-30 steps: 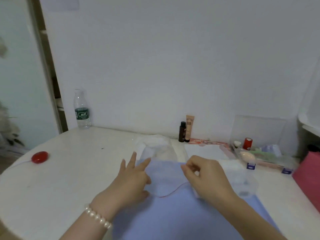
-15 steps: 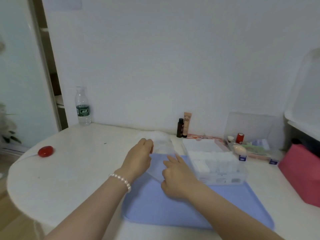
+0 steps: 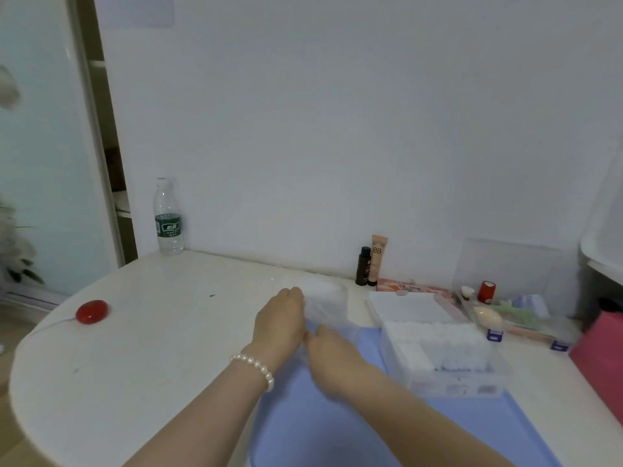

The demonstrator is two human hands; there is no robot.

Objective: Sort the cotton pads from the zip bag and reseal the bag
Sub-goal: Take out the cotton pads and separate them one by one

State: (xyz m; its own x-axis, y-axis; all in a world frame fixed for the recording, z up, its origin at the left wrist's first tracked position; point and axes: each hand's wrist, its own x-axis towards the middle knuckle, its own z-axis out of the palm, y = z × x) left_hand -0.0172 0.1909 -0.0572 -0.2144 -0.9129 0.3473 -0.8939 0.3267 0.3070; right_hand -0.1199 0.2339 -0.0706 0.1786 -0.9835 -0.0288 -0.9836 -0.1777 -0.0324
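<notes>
Fingers of the left hand [image 3: 281, 323] lie extended and close together, tips at the near-left edge of the clear zip bag [image 3: 328, 306]; whether they pinch the plastic or only rest on it cannot be told. Pearl bracelet [image 3: 254, 365] on that wrist. Right hand [image 3: 332, 357] lies palm down just right of the left, fingers fairly straight, its tips on the bag's near edge; no clear grip seen. The bag lies flat, straddling the white table [image 3: 151, 332] and the far-left corner of the blue mat [image 3: 337, 426], reaching away beyond both sets of fingertips.

Right of the hands, on the mat: clear box [image 3: 441, 358] with white cotton pads [image 3: 435, 335] inside. Far left: water bottle [image 3: 168, 217] against the wall; red round object [image 3: 91, 311] near the table's left edge. Two cosmetic tubes [image 3: 371, 264] stand at the wall beyond the bag.
</notes>
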